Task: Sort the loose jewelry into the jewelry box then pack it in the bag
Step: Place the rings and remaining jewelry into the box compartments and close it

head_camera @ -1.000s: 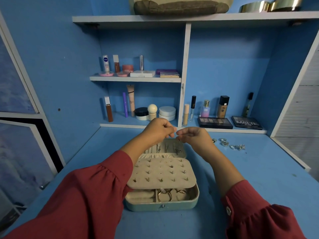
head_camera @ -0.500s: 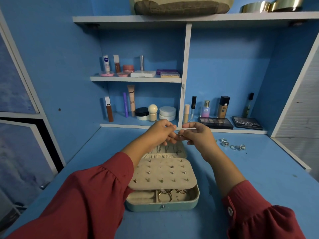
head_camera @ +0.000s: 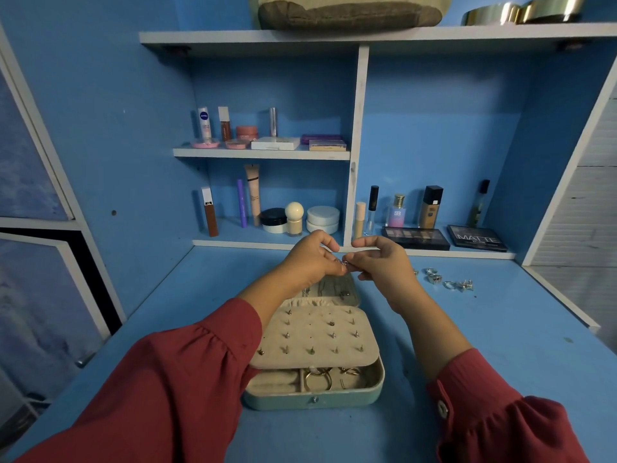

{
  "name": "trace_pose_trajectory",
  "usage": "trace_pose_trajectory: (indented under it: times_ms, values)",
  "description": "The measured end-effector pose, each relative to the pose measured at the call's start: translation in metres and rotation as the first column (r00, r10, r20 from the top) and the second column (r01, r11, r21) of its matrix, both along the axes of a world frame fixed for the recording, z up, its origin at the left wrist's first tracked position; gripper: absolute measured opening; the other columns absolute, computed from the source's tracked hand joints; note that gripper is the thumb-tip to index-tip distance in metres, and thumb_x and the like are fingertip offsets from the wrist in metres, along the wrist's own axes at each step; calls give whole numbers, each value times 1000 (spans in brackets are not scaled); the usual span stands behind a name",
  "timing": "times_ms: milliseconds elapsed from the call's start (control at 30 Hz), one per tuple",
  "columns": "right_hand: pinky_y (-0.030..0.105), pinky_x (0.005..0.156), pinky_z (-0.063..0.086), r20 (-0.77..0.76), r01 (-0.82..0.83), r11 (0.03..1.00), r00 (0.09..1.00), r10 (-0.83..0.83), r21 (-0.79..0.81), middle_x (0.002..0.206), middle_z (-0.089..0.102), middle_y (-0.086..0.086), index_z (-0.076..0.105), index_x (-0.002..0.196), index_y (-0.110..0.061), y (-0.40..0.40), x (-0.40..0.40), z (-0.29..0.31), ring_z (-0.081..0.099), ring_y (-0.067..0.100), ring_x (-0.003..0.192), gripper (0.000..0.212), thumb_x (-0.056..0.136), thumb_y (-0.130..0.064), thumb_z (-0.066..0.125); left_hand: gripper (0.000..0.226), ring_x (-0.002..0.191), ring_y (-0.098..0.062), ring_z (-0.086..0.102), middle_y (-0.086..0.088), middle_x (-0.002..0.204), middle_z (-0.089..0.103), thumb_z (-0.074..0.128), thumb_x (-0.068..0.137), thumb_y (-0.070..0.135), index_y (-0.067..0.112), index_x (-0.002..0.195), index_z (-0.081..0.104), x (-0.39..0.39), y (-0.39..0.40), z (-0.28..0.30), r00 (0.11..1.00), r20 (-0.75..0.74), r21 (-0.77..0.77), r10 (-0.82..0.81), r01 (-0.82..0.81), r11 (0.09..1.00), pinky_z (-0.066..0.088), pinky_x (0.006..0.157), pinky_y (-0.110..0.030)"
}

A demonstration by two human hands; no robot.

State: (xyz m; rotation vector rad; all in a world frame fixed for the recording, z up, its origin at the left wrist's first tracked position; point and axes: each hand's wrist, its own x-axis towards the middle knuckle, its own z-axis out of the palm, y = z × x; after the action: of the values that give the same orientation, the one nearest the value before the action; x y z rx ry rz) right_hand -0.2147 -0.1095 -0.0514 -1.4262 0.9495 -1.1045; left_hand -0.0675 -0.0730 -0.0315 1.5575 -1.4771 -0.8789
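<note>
A teal jewelry box (head_camera: 375, 392) lies open on the blue desk, its beige stud panel (head_camera: 314, 335) holding several earrings and its front compartments holding rings. My left hand (head_camera: 310, 259) and my right hand (head_camera: 380, 262) meet above the box's far lid. Between their fingertips is pinched a small silver piece of jewelry (head_camera: 344, 262). Several loose silver rings (head_camera: 447, 280) lie on the desk to the right of my right hand. A woven bag (head_camera: 347, 11) rests on the top shelf.
Cosmetics bottles, jars and two dark palettes (head_camera: 415, 237) line the shelves behind the desk. Gold bangles (head_camera: 521, 11) sit at the top right. A white raised edge (head_camera: 561, 302) borders the desk on the right.
My hands have come together and dropped slightly toward the box lid. My right fingers now curl around the small silver piece with the left.
</note>
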Motion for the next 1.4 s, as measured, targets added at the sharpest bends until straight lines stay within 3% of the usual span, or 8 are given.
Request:
trace_pose_trajectory:
  times_ms: [267, 367, 500, 633, 767, 967, 1133, 1400]
  values:
    - [15, 55, 49, 54, -102, 995, 993, 102, 8, 84, 69, 10, 57, 106, -7, 5, -1, 5, 68, 10, 66, 33, 80, 8, 69, 31, 82, -19, 58, -13, 90, 64, 75, 77, 7, 22, 88, 49, 5, -7, -6, 998, -20, -53, 52, -53, 997, 46, 75, -32]
    - [12, 55, 48, -16, -53, 998, 999, 52, -31, 87, 68, 11, 58, 102, -7, 3, -1, 4, 65, 13, 72, 27, 82, 9, 66, 30, 79, -19, 55, -9, 84, 59, 73, 77, 7, 23, 86, 50, 10, -9, -4, 998, 22, -53, 60, -59, 997, 45, 73, -33]
    - [21, 70, 54, -193, 18, 987, 980, -48, -158, 84, 70, 8, 62, 85, -14, -2, 0, -6, 66, 12, 74, 16, 84, 1, 67, 22, 72, -15, 53, -1, 78, 56, 65, 80, 4, 22, 80, 54, 13, -10, 0, 979, 205, -67, 21, -7, 998, 45, 67, -29]
    - [8, 57, 42, -515, -36, 936, 842, -160, -349, 73, 63, -8, 68, 79, -19, -2, 5, -12, 55, 1, 66, 21, 81, 1, 62, 15, 78, -14, 57, 3, 83, 62, 60, 83, 5, 18, 80, 66, 10, -13, 0, 880, 468, -29, -81, 107, 994, 49, 76, -29]
    - [20, 68, 41, -671, -141, 883, 706, -227, -447, 87, 67, -1, 74, 94, -15, -1, 9, -16, 55, 13, 80, 22, 84, -2, 59, 19, 83, -22, 61, -2, 89, 65, 58, 84, 7, 22, 83, 69, 6, -20, -3, 726, 682, 24, -87, 97, 995, 53, 78, -37]
    - [36, 75, 49, -726, -227, 811, 614, -310, -539, 88, 70, 9, 77, 96, -17, -10, 15, -25, 58, 28, 90, 29, 82, -4, 55, 21, 90, -26, 59, -7, 96, 64, 52, 88, 7, 21, 94, 68, 3, -20, -11, 603, 795, 29, -71, 78, 997, 51, 77, -37]
    - [30, 72, 40, -812, -326, 771, 431, -393, -547, 97, 62, 7, 71, 110, -23, -13, 17, -25, 49, 26, 97, 33, 91, -12, 46, 24, 87, -26, 58, -8, 97, 64, 52, 87, 8, 17, 97, 71, 7, -23, -19, 601, 798, 22, -55, 62, 998, 51, 74, -35]
    - [29, 73, 33, -805, -284, 770, 379, -456, -571, 112, 53, 5, 69, 116, -26, -11, 13, -26, 45, 26, 103, 32, 96, -26, 44, 28, 88, -22, 59, -4, 98, 66, 51, 85, 6, 20, 94, 73, 11, -20, -14, 643, 764, 29, -54, 50, 998, 53, 80, -38]
